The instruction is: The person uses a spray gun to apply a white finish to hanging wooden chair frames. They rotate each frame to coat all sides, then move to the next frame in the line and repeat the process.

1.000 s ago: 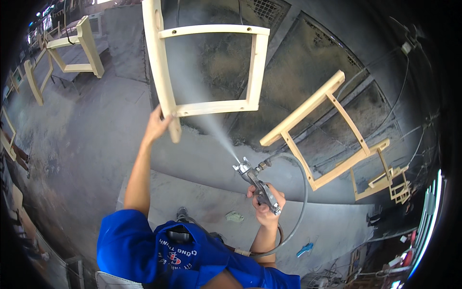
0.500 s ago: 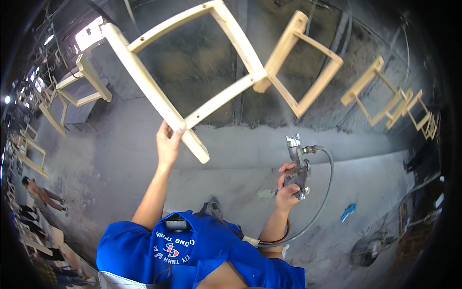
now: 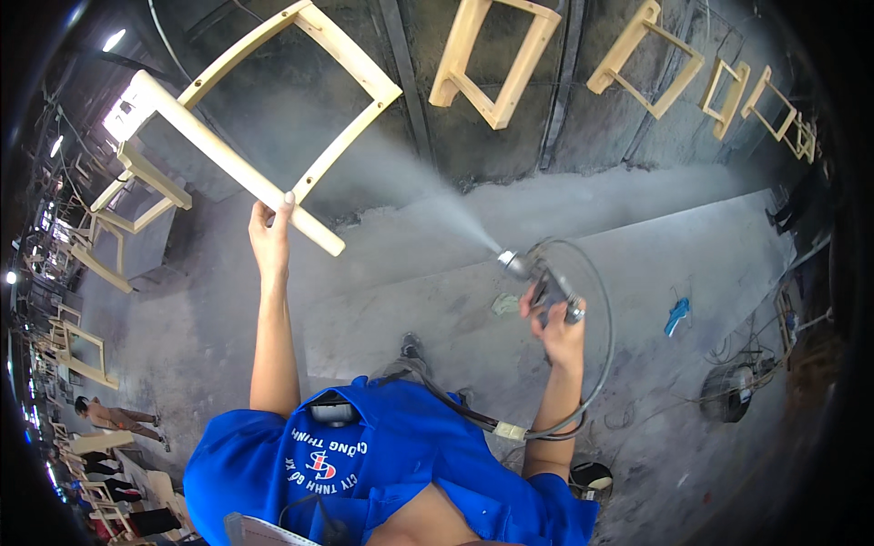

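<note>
Spray (image 3: 446, 205) has been swung back onto the wooden frame (image 3: 228, 162), held at upper left, its rail gripped by the left hand (image 3: 270, 235); the spray gun (image 3: 550, 289) is grasped by the right hand (image 3: 562, 335) (trigger unclear). Coating seems resumed.

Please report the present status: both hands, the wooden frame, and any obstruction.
Left hand gripping wooden frame. Right hand holding spray gun, mist fanning toward frame. Hose loops right of gun, outside mist.
</note>
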A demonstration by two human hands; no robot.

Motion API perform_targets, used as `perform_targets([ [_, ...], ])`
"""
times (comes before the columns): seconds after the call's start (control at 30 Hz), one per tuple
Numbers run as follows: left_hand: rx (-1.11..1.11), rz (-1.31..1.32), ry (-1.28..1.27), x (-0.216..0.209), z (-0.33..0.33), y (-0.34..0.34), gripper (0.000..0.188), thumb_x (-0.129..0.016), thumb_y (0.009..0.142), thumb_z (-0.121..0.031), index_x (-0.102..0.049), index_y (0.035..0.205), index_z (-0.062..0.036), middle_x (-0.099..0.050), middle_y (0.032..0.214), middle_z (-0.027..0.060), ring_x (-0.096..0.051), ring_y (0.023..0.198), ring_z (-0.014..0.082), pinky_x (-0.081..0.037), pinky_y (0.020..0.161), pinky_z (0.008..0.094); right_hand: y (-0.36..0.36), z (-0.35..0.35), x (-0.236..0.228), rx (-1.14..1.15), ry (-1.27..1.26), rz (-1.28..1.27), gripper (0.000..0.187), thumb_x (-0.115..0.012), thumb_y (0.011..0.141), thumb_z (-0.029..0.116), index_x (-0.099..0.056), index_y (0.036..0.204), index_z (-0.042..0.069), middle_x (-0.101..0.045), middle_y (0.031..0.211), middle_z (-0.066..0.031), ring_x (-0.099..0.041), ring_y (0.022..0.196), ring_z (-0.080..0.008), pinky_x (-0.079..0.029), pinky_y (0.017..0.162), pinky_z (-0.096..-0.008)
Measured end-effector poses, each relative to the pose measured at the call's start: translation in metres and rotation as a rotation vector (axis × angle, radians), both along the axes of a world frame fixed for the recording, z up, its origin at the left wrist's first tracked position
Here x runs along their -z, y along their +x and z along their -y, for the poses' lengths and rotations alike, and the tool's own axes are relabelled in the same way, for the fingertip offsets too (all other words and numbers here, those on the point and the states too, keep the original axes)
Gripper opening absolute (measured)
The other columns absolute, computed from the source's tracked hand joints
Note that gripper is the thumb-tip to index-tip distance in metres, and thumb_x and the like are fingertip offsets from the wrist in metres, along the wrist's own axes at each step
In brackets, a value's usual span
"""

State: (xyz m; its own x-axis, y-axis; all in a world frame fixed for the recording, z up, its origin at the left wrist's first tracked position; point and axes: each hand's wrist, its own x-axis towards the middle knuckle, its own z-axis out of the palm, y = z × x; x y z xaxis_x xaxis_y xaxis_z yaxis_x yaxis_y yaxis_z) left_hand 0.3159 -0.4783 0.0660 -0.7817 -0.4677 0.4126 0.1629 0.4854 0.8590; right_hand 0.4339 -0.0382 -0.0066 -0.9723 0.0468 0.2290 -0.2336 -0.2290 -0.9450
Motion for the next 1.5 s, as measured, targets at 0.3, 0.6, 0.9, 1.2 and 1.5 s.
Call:
perform_targets([
  [0.3,-0.163,0.026,-0.146,0.053,0.105,-0.061,0.064,-0.086,0.081,-0.044,-0.064,0.123,-0.0003,-0.065,0.118,0.0194,-0.060,0.118,0.0329,-0.042,0.108,0.0482,-0.152,0.094,-0.153,-0.093,0.723,-0.279,0.044,-0.070,0.100,0.041,-0.063,0.086,0.000,-0.059,0.068,-0.0016,-0.049,0.063,-0.0105,-0.041,0.059,-0.0308],
  [0.6,-0.258,-0.042,-0.296,0.077,0.205,-0.119,0.074,-0.090,0.075,-0.044,-0.060,0.128,-0.0024,-0.063,0.125,0.0160,-0.050,0.128,0.0326,-0.030,0.111,0.0484,-0.287,0.284,-0.229,-0.648,0.686,-0.022,0.056,-0.054,0.104,0.060,-0.068,0.091,0.007,-0.064,0.071,0.0002,-0.042,0.049,-0.0029,-0.034,0.044,-0.0223],
  [0.9,-0.231,-0.091,-0.292,0.084,0.238,-0.156,0.073,-0.090,0.075,-0.041,-0.059,0.129,-0.0020,-0.063,0.123,0.0136,-0.048,0.128,0.0313,-0.028,0.110,0.0474,-0.322,0.327,-0.318,-0.592,1.034,-0.155,0.056,-0.052,0.107,0.056,-0.062,0.085,0.005,-0.058,0.064,0.0020,-0.040,0.044,-0.0030,-0.030,0.040,-0.0229],
  [1.2,-0.209,-0.102,-0.313,0.097,0.221,-0.185,0.076,-0.090,0.073,-0.042,-0.058,0.128,-0.0004,-0.062,0.124,0.0147,-0.049,0.127,0.0327,-0.029,0.109,0.0487,-0.360,0.330,-0.355,-0.239,1.355,-0.312,0.063,-0.052,0.104,0.062,-0.061,0.074,0.007,-0.054,0.059,0.0022,-0.046,0.048,-0.0068,-0.035,0.045,-0.0265],
  [1.5,-0.210,-0.138,-0.298,0.096,0.223,-0.204,0.074,-0.089,0.074,-0.042,-0.058,0.129,-0.0025,-0.063,0.122,0.0140,-0.051,0.126,0.0320,-0.029,0.109,0.0485,-0.321,0.337,-0.402,-0.285,1.066,-0.550,0.066,-0.031,0.110,0.061,-0.063,0.100,0.004,-0.059,0.069,0.0007,-0.035,0.039,-0.0016,-0.027,0.038,-0.0202],
])
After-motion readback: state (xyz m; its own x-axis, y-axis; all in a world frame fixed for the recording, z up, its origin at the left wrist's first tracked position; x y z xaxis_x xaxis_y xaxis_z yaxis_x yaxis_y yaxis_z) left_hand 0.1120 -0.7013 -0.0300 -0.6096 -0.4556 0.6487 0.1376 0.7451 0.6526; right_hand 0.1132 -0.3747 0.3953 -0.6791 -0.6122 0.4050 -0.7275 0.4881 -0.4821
